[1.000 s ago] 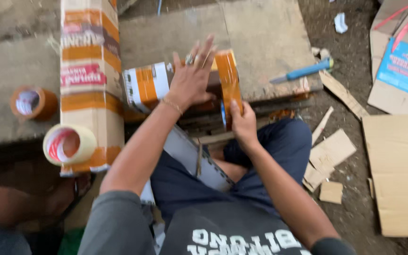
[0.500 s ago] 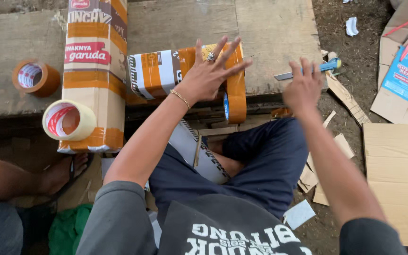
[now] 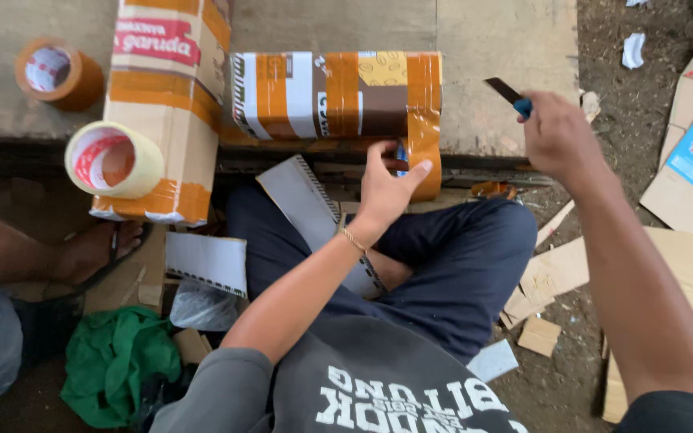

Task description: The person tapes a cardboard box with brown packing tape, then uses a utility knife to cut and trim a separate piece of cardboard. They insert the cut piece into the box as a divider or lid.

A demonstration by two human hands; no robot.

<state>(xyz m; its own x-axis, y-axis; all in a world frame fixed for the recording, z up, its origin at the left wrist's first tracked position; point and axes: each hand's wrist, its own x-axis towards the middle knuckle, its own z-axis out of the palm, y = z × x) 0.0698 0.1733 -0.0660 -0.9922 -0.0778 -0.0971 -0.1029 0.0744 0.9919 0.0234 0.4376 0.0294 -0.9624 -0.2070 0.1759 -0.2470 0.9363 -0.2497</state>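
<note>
The fingers of the right hand (image 3: 559, 132) are closed around a utility knife with a blue handle (image 3: 509, 95), its dark blade pointing to the far left. The left hand (image 3: 384, 188) has its fingers half curled and its thumb spread; the fingertips touch the near edge of the taped carton (image 3: 338, 95), close to the brown tape at its right end. This carton lies on its side on the concrete slab (image 3: 499, 72). A taller taped box (image 3: 166, 104) stands to its left, with two tape rolls (image 3: 112, 159) beside it
</note>
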